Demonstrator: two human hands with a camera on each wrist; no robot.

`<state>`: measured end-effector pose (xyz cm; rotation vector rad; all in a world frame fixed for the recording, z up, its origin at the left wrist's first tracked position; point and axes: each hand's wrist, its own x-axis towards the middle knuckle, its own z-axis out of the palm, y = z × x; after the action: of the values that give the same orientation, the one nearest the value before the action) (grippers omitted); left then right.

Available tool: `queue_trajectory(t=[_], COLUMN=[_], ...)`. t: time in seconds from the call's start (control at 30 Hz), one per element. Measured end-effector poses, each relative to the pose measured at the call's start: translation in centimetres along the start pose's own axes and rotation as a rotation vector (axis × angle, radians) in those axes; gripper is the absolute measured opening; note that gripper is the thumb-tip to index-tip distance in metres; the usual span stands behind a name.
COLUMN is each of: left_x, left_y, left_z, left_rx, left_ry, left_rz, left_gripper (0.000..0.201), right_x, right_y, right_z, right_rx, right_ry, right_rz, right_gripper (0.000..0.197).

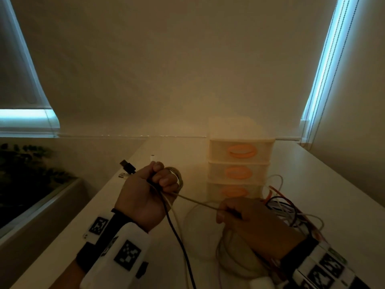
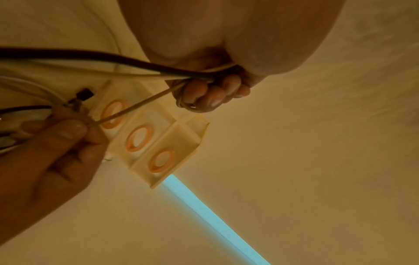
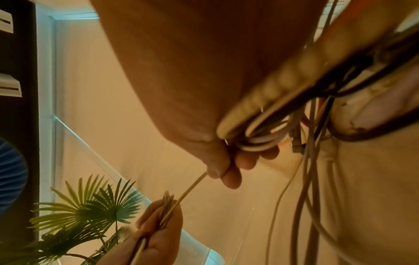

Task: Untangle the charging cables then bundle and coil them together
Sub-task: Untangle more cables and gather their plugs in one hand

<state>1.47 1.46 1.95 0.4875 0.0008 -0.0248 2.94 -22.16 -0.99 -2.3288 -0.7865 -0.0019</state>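
While the left hand (image 1: 145, 192) is fisted around a bunch of cables at about 10 o'clock in the head view, the right hand (image 1: 250, 222) sits apart from it at 4 o'clock, thumb and forefinger pinching a thin beige cable (image 1: 198, 202). That cable runs taut between the 2 hands and is looped in small coils (image 1: 177, 176) around the left fingers. A black cable (image 1: 177, 232) and a pale one hang from the left fist toward 6 o'clock, and 3 plugs (image 1: 127, 166) stick out beyond its knuckles at 11 o'clock. A tangle of black, white and orange cables (image 1: 287, 209) lies bunched against the right hand at 3 o'clock. On the white table (image 1: 312, 184), at 1 o'clock, stands a 3-drawer organiser (image 1: 239, 163) with orange handles.
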Motion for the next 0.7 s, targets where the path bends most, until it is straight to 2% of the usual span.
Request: queue_trajectory(t=[0.2,0.3,0.37,0.43,0.53,0.63,0.7], left_x=[-0.6,-0.9,-1.1,-1.6,-2.4,-2.8,-2.6], left_y=[5.3,5.2,4.0,2.4,-0.7,-3.5,-4.4], left_z=[-0.6,-0.2,0.6,1.4,1.5,0.9,0.9], left_rx=[-0.087,-0.046,0.074,0.247,0.517,0.746,0.818], left_ry=[0.017,-0.006,-0.042,-0.125,-0.23,-0.335,-0.292], left_rz=[0.166,0.176,0.083,-0.088,-0.297,-0.427,-0.466], left_gripper=[0.028,0.029,0.029,0.025,0.031,0.032,0.036], right_x=[0.1,0.0,0.1,0.3,0.6,0.4,0.3], right_y=[0.4,0.5,1.0,1.7,2.4,2.0,1.5], right_z=[-0.8,-1.1,-1.2,-1.5,-1.9,-1.7,-1.6], right_rx=[-0.012,-0.045,0.005,0.115,0.231,0.237,0.247], right_ry=[0.049,0.073,0.169,0.301,0.428,0.485,0.519], right_rz=[-0.011,-0.013,0.016,0.078,0.118,0.106,0.057], right_gripper=[0.02,0.022,0.023,0.023,0.023,0.021,0.02])
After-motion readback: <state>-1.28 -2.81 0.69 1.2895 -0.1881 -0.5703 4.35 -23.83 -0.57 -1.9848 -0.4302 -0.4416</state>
